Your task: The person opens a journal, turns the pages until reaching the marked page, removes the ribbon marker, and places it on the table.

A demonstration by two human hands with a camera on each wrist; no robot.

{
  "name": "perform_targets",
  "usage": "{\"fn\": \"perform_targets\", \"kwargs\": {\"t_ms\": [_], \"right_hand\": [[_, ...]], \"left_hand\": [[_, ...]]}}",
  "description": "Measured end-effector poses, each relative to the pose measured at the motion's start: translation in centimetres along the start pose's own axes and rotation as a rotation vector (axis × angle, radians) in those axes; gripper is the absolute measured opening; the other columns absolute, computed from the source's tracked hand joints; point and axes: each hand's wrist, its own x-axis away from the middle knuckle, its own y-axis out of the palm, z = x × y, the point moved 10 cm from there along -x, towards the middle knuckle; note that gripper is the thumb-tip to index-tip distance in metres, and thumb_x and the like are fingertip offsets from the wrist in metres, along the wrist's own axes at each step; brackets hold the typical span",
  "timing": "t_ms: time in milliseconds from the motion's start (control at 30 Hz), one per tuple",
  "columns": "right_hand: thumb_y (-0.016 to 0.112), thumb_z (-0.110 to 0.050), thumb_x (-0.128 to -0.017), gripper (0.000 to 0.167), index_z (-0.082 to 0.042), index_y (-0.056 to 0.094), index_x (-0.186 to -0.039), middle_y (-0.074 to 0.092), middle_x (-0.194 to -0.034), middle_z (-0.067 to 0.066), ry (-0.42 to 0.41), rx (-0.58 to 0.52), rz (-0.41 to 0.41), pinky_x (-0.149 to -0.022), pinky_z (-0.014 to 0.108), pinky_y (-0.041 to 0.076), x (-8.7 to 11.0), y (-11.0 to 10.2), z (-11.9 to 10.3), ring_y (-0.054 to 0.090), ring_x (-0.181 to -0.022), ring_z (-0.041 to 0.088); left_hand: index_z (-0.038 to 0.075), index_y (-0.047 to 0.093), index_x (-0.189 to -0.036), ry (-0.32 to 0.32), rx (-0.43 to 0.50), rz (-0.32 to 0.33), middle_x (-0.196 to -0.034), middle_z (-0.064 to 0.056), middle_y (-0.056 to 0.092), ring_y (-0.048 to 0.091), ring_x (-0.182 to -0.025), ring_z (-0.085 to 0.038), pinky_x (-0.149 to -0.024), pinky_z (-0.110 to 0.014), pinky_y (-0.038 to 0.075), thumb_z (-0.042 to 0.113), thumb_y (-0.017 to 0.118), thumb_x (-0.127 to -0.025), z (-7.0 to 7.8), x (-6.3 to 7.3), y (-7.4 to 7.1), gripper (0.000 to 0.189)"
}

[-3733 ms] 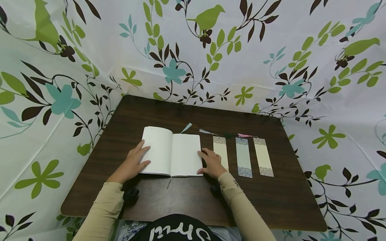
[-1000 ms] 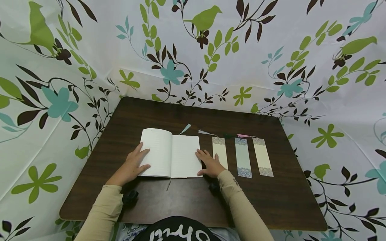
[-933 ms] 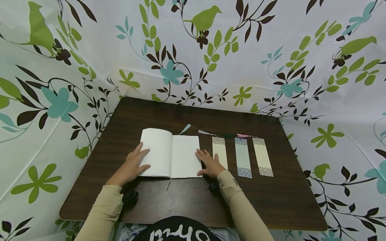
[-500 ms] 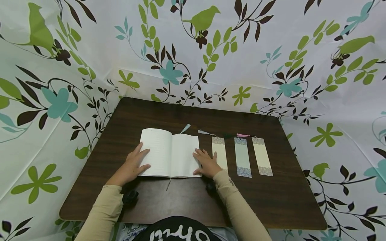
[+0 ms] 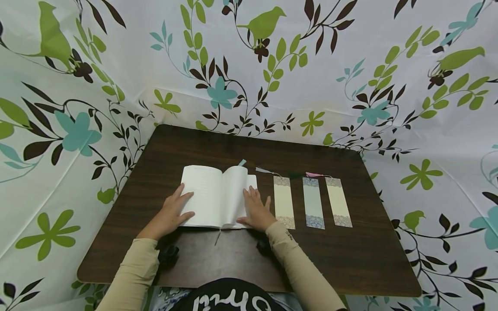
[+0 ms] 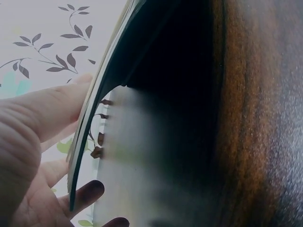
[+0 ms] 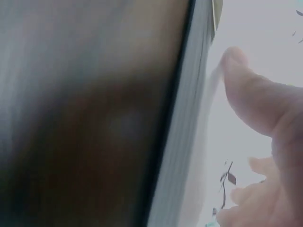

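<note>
An open notebook (image 5: 200,196) with faintly lined white pages lies near the middle of the table. My left hand (image 5: 165,214) holds its left side, thumb on the page; in the left wrist view, fingertips (image 6: 87,194) reach round behind the cover edge. Over the right half, a page (image 5: 234,185) stands curled up toward the spine. My right hand (image 5: 256,211), fingers spread, touches that page's outer edge with fingertips and thumb. The right wrist view shows the thumb (image 7: 241,85) against the page beside the thick page block (image 7: 182,127).
Right of the notebook lie a cream bookmark (image 5: 284,201), a pale blue bookmark (image 5: 313,201) and another cream bookmark (image 5: 338,201), with tassels at their tops. A light blue tassel (image 5: 242,162) pokes out behind the notebook. The brown table (image 5: 186,144) meets patterned cloth walls.
My right hand has moved left from the notebook's right edge, and a page has lifted and curled toward the spine. The left hand and the bookmarks have stayed put.
</note>
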Motion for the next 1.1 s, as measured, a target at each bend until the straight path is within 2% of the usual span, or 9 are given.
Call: {"fn": "perform_targets", "kwargs": {"t_ms": [67, 167, 333, 433, 633, 733, 867, 1000, 1100], "right_hand": [[0.071, -0.050, -0.092, 0.111, -0.003, -0.001, -0.162, 0.006, -0.169, 0.021, 0.004, -0.044, 0.009, -0.112, 0.076, 0.002, -0.2, 0.2, -0.6, 0.009, -0.154, 0.039], [0.074, -0.043, -0.092, 0.120, 0.000, -0.016, -0.158, 0.009, -0.166, 0.025, -0.019, -0.197, 0.036, -0.117, 0.069, 0.002, -0.5, 0.2, -1.8, 0.016, -0.153, 0.038], [0.082, -0.028, -0.088, 0.130, 0.000, -0.026, -0.154, 0.008, -0.164, 0.032, -0.115, -0.461, 0.041, -0.120, 0.054, 0.021, -0.9, 0.4, -4.5, 0.021, -0.150, 0.041], [0.078, -0.032, -0.091, 0.121, -0.003, -0.018, -0.158, 0.010, -0.167, 0.023, -0.189, -0.411, -0.007, -0.120, 0.053, 0.022, -0.9, 1.2, -6.3, 0.017, -0.153, 0.035], [0.062, -0.043, -0.100, 0.085, -0.014, 0.014, -0.164, 0.008, -0.171, 0.007, -0.289, -0.128, -0.093, -0.120, 0.061, 0.011, -0.4, 3.3, -8.5, 0.005, -0.156, 0.030], [0.057, -0.045, -0.102, 0.076, -0.018, 0.021, -0.164, 0.006, -0.171, 0.004, -0.300, -0.072, -0.121, -0.119, 0.064, 0.011, -0.3, 3.7, -8.9, 0.004, -0.157, 0.028], [0.054, -0.043, -0.104, 0.071, -0.020, 0.023, -0.163, 0.008, -0.171, 0.002, -0.300, -0.037, -0.137, -0.118, 0.066, 0.012, -0.4, 3.6, -9.0, 0.006, -0.156, 0.029], [0.051, -0.045, -0.104, 0.074, -0.019, 0.017, -0.164, 0.009, -0.171, 0.002, -0.249, 0.042, -0.149, -0.119, 0.064, 0.012, -0.6, 3.5, -7.5, 0.007, -0.156, 0.030], [0.052, -0.046, -0.104, 0.076, -0.018, 0.017, -0.164, 0.009, -0.171, 0.004, -0.197, 0.084, -0.162, -0.120, 0.061, 0.012, -0.6, 3.4, -5.7, 0.006, -0.156, 0.028]], "left_hand": [[0.001, 0.043, -0.151, 0.005, 0.003, 0.002, -0.165, -0.029, 0.010, 0.020, -0.142, -0.059, -0.104, -0.077, 0.027, 0.023, 0.070, -0.097, 0.0, 0.0, 0.0, 0.064], [0.001, 0.043, -0.151, 0.009, 0.011, 0.004, -0.165, -0.029, 0.010, 0.019, -0.142, -0.059, -0.105, -0.077, 0.026, 0.024, 0.068, -0.099, -0.1, -0.1, 0.0, 0.062], [0.002, 0.043, -0.152, 0.000, 0.063, 0.008, -0.166, -0.027, 0.008, 0.015, -0.145, -0.058, -0.106, -0.077, 0.022, 0.029, 0.055, -0.106, -0.3, -0.1, -0.1, 0.054], [0.001, 0.044, -0.151, 0.002, 0.108, 0.025, -0.166, -0.026, 0.008, 0.013, -0.145, -0.058, -0.107, -0.077, 0.018, 0.029, 0.043, -0.110, -0.3, -0.1, -0.3, 0.049], [-0.010, 0.037, -0.150, 0.040, 0.172, 0.071, -0.165, -0.029, 0.012, 0.012, -0.145, -0.059, -0.109, -0.076, 0.012, 0.024, 0.031, -0.112, 0.1, -0.2, -1.0, 0.051], [-0.014, 0.030, -0.151, 0.023, 0.141, 0.060, -0.164, -0.030, 0.011, 0.013, -0.144, -0.059, -0.110, -0.075, 0.015, 0.027, 0.043, -0.110, 0.0, -0.3, -0.9, 0.059], [-0.011, 0.021, -0.155, 0.006, 0.065, 0.032, -0.164, -0.032, 0.011, 0.017, -0.144, -0.058, -0.109, -0.074, 0.020, 0.024, 0.064, -0.101, -0.3, -0.5, -0.4, 0.078], [-0.010, 0.015, -0.157, 0.032, 0.044, 0.028, -0.163, -0.033, 0.011, 0.016, -0.146, -0.054, -0.111, -0.072, 0.018, 0.017, 0.069, -0.097, -0.2, -0.6, -0.1, 0.085], [-0.010, 0.019, -0.157, 0.051, 0.044, 0.024, -0.163, -0.033, 0.011, 0.015, -0.148, -0.052, -0.112, -0.072, 0.016, 0.015, 0.069, -0.097, -0.1, -0.5, 0.0, 0.082]]}}
